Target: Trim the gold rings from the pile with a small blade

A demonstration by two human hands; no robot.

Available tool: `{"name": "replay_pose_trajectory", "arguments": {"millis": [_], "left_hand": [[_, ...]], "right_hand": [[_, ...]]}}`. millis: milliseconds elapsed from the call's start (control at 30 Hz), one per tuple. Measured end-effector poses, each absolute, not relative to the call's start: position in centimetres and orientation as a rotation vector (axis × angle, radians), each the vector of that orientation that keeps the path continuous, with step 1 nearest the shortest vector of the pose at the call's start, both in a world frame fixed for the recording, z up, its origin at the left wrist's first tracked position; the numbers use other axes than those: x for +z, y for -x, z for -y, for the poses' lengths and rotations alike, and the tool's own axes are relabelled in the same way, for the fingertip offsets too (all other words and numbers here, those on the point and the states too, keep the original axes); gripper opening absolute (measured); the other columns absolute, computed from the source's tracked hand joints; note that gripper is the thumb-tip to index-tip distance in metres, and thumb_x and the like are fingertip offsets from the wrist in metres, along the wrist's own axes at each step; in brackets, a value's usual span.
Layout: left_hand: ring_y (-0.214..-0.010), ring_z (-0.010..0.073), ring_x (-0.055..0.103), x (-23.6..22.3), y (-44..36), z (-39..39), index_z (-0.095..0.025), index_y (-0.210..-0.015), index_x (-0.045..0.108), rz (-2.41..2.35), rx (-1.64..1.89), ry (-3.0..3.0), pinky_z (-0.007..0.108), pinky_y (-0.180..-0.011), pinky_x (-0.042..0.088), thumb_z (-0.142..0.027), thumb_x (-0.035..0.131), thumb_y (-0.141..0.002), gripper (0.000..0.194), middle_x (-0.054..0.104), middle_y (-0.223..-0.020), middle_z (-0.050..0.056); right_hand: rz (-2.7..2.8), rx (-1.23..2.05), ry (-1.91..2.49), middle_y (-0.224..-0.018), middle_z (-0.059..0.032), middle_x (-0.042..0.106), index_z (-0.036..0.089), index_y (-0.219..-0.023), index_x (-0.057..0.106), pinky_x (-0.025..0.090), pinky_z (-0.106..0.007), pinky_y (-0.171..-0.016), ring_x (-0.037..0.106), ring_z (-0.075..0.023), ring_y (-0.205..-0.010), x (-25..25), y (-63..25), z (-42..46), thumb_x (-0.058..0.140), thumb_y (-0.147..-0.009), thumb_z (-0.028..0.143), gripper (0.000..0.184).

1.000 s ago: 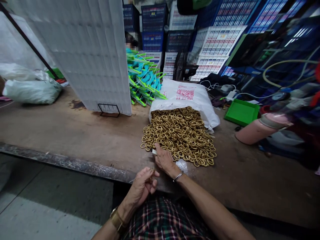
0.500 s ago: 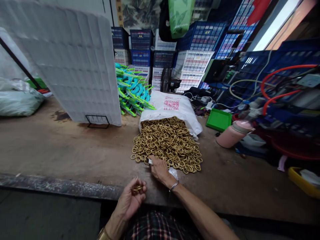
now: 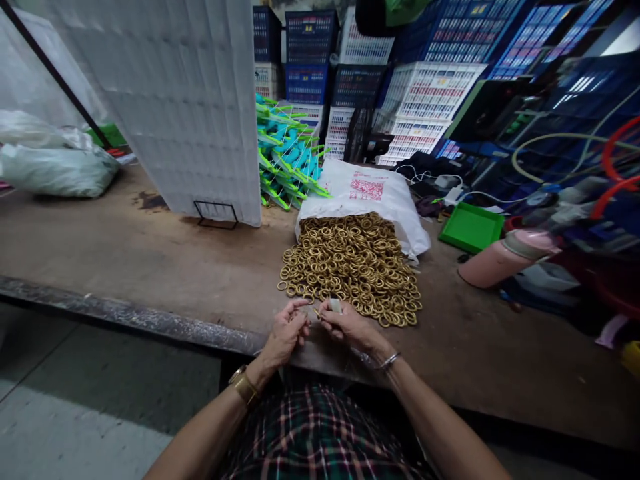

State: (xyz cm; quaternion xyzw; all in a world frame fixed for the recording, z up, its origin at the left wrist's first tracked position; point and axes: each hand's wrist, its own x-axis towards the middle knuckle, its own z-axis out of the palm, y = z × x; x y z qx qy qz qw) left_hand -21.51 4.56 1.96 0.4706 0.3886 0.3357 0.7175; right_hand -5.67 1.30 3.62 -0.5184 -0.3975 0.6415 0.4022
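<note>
Gold-coloured metal rings (image 3: 350,260) lie in a heap that spills from the mouth of a white sack (image 3: 367,190). In front of the heap's near edge, my left hand (image 3: 286,333) is closed with curled fingers around a few of the rings, mostly hidden now. Close beside it, my right hand (image 3: 353,328) pinches one gold ring (image 3: 317,312) between thumb and finger. A pale wrap (image 3: 335,305) covers part of a finger on that hand. The fingertips of both hands nearly meet just above the table.
A tall white padded panel (image 3: 200,120) stands at left on a black wire stand (image 3: 216,215). Behind are bright green and teal pieces (image 3: 287,157) and stacked crates (image 3: 420,93). At right lie a green tray (image 3: 471,227) and a pink bottle (image 3: 505,260). The table's front edge (image 3: 150,320) is worn.
My right hand has drawn back from the heap towards my left hand, now pinching a ring. The left hand has moved forward and turned, fingers more closed. The view has tilted down.
</note>
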Motion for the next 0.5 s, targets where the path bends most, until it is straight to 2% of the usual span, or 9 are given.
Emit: {"name": "replay_pose_trajectory", "arguments": {"millis": [133,233,367,500], "left_hand": [[-0.04,0.0056,0.04,2.2,21.5,-4.5,-0.014,-0.1,0.057,-0.835,0.673,-1.184,0.017,-0.04,0.03,-0.043,0.056,-0.075,0.038,0.048,-0.05,-0.006],[-0.04,0.0054,0.036,2.0,21.4,-4.2,-0.015,-0.089,0.057,-0.853,0.711,-1.195,0.018,-0.042,0.028,-0.043,0.056,-0.076,0.031,0.043,-0.048,-0.007],[-0.043,0.0062,0.035,2.0,21.2,-3.8,-0.016,-0.073,0.054,-0.913,0.773,-1.244,0.019,-0.046,0.03,-0.038,0.058,-0.075,0.023,0.041,-0.049,-0.007],[-0.058,0.0097,0.045,2.5,21.0,-3.6,-0.015,-0.066,0.057,-0.949,0.884,-1.449,0.021,-0.058,0.036,-0.031,0.058,-0.074,0.017,0.052,-0.06,-0.002]], "right_hand": [[0.874,1.795,1.16,-0.051,0.0102,0.043,0.019,-0.076,0.045,0.016,-0.016,-0.036,0.025,-0.0011,-0.034,3.3,5.9,-0.8,0.061,-0.07,0.037,0.024],[0.833,1.809,1.108,-0.05,0.0106,0.042,0.019,-0.076,0.044,0.017,-0.016,-0.036,0.025,-0.0006,-0.033,2.9,6.2,-0.5,0.06,-0.072,0.038,0.026],[0.864,1.66,1.215,-0.049,0.0103,0.042,0.019,-0.073,0.043,0.018,-0.016,-0.035,0.026,-0.0015,-0.033,2.5,6.6,-0.4,0.057,-0.073,0.047,0.031],[1.046,1.459,1.419,-0.05,0.0086,0.042,0.018,-0.067,0.045,0.023,-0.016,-0.035,0.031,-0.0029,-0.037,1.7,6.9,-0.7,0.054,-0.074,0.049,0.033]]}}
